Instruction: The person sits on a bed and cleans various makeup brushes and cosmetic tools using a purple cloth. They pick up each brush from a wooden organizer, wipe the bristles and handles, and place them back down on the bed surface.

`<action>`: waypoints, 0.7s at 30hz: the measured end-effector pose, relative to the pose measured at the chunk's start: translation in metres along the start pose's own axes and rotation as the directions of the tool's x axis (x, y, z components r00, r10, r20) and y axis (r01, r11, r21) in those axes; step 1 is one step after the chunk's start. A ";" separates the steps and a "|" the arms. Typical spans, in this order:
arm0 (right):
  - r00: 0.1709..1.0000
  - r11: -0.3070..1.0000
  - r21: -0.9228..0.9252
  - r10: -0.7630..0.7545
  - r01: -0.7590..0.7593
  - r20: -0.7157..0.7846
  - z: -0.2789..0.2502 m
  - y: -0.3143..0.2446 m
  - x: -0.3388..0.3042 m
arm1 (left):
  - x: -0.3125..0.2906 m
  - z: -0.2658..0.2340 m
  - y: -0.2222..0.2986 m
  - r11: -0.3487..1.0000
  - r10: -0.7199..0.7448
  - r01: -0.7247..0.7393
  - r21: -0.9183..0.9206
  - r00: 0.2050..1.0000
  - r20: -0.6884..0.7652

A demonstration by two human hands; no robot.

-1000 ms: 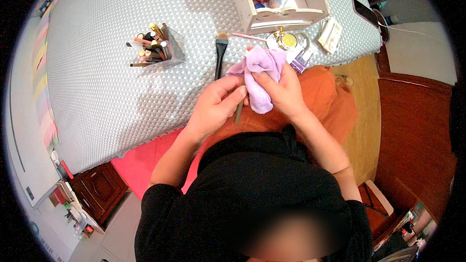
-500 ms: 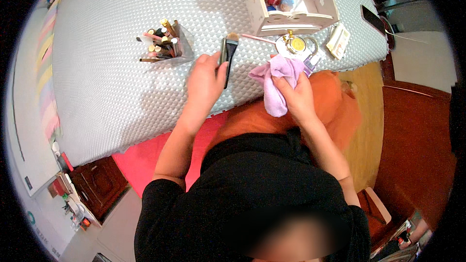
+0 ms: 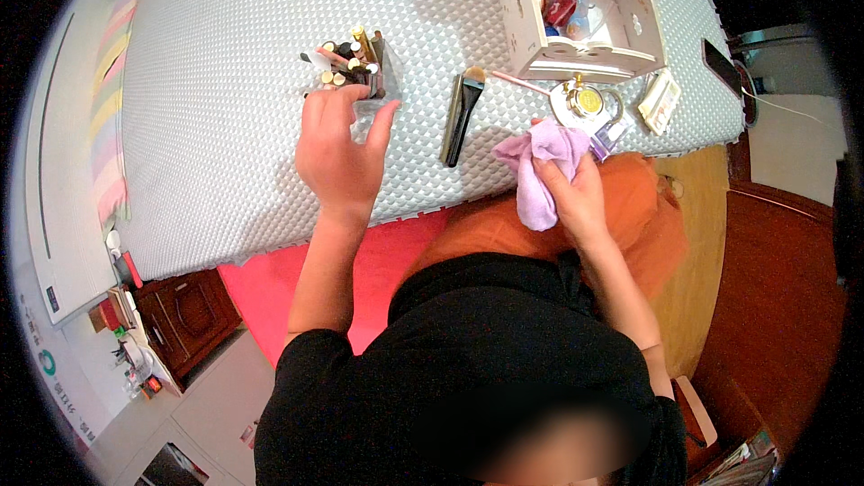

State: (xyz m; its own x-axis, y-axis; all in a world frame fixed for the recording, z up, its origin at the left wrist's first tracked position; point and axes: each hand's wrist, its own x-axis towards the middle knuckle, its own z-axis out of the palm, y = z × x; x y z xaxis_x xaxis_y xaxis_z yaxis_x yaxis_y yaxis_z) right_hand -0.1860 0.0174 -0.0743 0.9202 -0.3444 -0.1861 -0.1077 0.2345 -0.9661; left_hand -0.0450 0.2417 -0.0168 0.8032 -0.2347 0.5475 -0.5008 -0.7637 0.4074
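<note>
My left hand (image 3: pixel 340 148) is at the near side of a clear holder (image 3: pixel 390 81) packed with gold-capped tubes and slim sticks. Thumb and fingers are apart; whether the fingertips touch the holder cannot be made out. To the right of that hand, a black makeup brush (image 3: pixel 467 108) with a tan tip lies beside a dark, shiny tube (image 3: pixel 451 130) on the quilted cover. A bunched lilac cloth (image 3: pixel 538 193) is gripped in my right hand (image 3: pixel 580 198), above my lap at the bed's edge. Part of that hand is hidden by the cloth.
A white box (image 3: pixel 589 61) with red and clear packets stands at the far right. Near it lie a pink stick (image 3: pixel 520 82), a round gold-and-white item (image 3: pixel 585 101), a purple-and-clear container (image 3: pixel 608 137), a pale packet (image 3: pixel 660 101) and a phone (image 3: pixel 722 67) with a cable.
My left hand has left the brush and dark tube and moved left to the holder, its fingers spreading. My right hand keeps hold of the cloth. The whole view has shifted slightly.
</note>
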 end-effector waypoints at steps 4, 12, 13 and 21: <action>1.000 1.000 -0.015 0.011 -0.011 0.004 0.002 -0.003 -0.003 | -0.003 0.003 -0.002 0.998 -0.013 0.011 0.070 0.999 0.031; 0.999 0.999 -0.009 0.036 -0.036 0.013 0.003 0.000 -0.007 | 0.001 -0.007 0.004 0.997 0.021 -0.030 -0.069 0.991 -0.130; 0.999 0.999 -0.034 0.033 -0.033 0.008 0.000 0.002 -0.007 | 0.004 -0.016 0.011 0.993 0.006 -0.026 -0.116 0.984 -0.177; 0.984 0.991 -0.094 -0.081 0.097 0.157 0.013 -0.044 0.015 | 0.004 -0.022 0.050 0.295 -0.205 0.609 -0.736 0.793 0.574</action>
State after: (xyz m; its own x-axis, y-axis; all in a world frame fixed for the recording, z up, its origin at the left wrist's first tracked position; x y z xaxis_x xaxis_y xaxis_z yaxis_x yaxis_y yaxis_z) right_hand -0.1630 0.0135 -0.0324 0.9735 -0.2153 -0.0766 -0.0529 0.1140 -0.9921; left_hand -0.0738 0.2156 0.0217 0.9247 -0.3743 -0.0690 0.1042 0.0744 0.9918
